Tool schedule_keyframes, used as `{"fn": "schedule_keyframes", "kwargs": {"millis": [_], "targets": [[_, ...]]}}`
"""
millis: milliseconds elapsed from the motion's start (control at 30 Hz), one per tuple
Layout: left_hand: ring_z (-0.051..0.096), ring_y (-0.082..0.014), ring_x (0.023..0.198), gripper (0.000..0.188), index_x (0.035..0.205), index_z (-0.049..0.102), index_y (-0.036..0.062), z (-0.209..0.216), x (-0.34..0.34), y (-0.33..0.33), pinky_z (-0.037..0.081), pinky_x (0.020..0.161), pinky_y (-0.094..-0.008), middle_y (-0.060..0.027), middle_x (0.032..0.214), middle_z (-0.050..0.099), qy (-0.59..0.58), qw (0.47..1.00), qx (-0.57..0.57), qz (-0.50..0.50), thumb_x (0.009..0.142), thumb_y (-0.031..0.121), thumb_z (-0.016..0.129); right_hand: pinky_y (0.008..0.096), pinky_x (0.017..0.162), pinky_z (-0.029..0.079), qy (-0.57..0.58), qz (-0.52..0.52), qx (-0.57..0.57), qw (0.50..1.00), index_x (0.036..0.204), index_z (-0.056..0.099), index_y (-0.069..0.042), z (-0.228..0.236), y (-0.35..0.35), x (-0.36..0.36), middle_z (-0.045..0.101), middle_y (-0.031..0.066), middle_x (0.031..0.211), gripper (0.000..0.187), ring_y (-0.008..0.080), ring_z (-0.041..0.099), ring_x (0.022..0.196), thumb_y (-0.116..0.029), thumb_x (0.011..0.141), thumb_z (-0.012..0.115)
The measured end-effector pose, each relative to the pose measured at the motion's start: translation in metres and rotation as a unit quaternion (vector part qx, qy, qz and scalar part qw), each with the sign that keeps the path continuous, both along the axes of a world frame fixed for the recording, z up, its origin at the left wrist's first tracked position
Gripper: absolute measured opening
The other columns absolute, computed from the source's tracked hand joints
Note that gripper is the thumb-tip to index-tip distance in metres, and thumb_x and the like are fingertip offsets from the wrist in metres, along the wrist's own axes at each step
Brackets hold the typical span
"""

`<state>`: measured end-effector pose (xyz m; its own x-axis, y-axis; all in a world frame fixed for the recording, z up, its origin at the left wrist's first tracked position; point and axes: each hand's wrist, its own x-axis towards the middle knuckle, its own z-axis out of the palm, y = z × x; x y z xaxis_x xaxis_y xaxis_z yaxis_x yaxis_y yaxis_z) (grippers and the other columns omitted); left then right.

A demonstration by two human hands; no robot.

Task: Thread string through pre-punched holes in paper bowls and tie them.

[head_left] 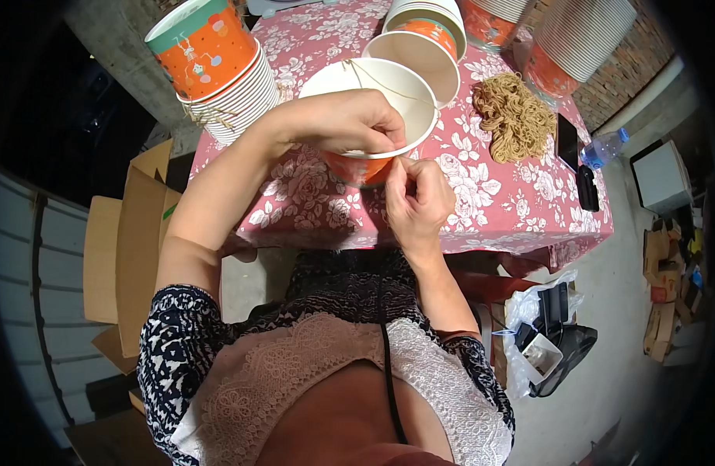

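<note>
A paper bucket (354, 168), white inside and orange outside, stands tilted toward me near the table's front edge. Thin tan cord (356, 72) loops from its far rim across the opening. My left hand (350, 120) reaches over the opening, fingers closed and pointing down just inside the near rim. Opposite it, my right hand (421, 202) is closed in a pinch against the outside wall under the same rim. Whatever lies between the fingertips of either hand is hidden.
A tall stack of nested buckets (233, 97) with cords stands at the left. More buckets (423, 66) lie behind mine, with further stacks (579, 46) at the back right. Right of me are a tan cord heap (513, 116), a phone (567, 141), a black case (587, 188) and a bottle (604, 147).
</note>
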<state>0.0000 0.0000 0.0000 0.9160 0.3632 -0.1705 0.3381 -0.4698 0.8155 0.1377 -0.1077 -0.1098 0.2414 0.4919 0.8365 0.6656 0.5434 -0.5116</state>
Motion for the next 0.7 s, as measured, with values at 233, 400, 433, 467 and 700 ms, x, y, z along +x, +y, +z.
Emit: {"fn": "schedule_keyframes", "kwargs": {"millis": [233,400,433,467,700], "targets": [[0.045,-0.0054,0.062,0.012,0.078,0.057,0.0006,0.008,-0.002,-0.006,0.038,0.055,-0.0242,0.0023,0.066,0.052,0.012,0.996,0.057,0.063,0.086,0.011,0.058,0.0364,0.052,0.047,-0.028,0.008,-0.042,0.999,0.086,0.061,-0.002,0.011,-0.008,0.011,0.059,0.0125,0.072,0.013,0.0286,0.06,0.058,-0.001,0.079,0.072],[0.048,-0.0053,0.061,0.008,0.077,0.06,0.0005,-0.001,-0.01,-0.006,0.038,0.055,-0.0221,-0.0001,0.069,0.057,-0.087,0.981,0.013,0.172,0.081,0.006,0.056,0.0372,0.054,0.049,-0.03,0.005,-0.124,0.992,0.089,0.065,-0.004,0.025,-0.025,0.03,0.06,0.0123,0.076,0.008,0.0293,0.061,0.06,-0.003,0.082,0.071],[0.048,-0.0053,0.061,0.008,0.077,0.06,0.0005,0.001,-0.009,-0.012,0.038,0.055,-0.0221,-0.0001,0.069,0.057,-0.087,0.981,0.013,0.171,0.081,0.006,0.056,0.0372,0.054,0.049,-0.03,0.004,-0.124,0.992,0.089,0.065,-0.004,0.027,-0.026,0.032,0.06,0.0123,0.076,0.008,0.0293,0.061,0.06,-0.003,0.082,0.071],[0.049,-0.0047,0.06,0.007,0.077,0.06,-0.0004,0.005,-0.006,-0.019,0.039,0.053,-0.0216,-0.0017,0.07,0.059,-0.119,0.974,-0.028,0.19,0.081,0.005,0.056,0.0371,0.055,0.048,-0.03,0.01,-0.116,0.993,0.089,0.065,-0.004,0.03,-0.026,0.033,0.06,0.0123,0.076,0.009,0.0294,0.061,0.06,-0.002,0.082,0.07],[0.048,-0.0034,0.051,0.009,0.078,0.059,-0.0022,0.0,0.004,-0.025,0.036,0.045,-0.0186,-0.0074,0.072,0.065,-0.196,0.942,-0.181,0.201,0.086,0.001,0.059,0.0362,0.057,0.049,-0.044,0.047,-0.09,0.994,0.09,0.064,-0.001,0.04,-0.025,0.037,0.06,0.0129,0.077,0.009,0.0294,0.062,0.064,0.002,0.082,0.068]]}}
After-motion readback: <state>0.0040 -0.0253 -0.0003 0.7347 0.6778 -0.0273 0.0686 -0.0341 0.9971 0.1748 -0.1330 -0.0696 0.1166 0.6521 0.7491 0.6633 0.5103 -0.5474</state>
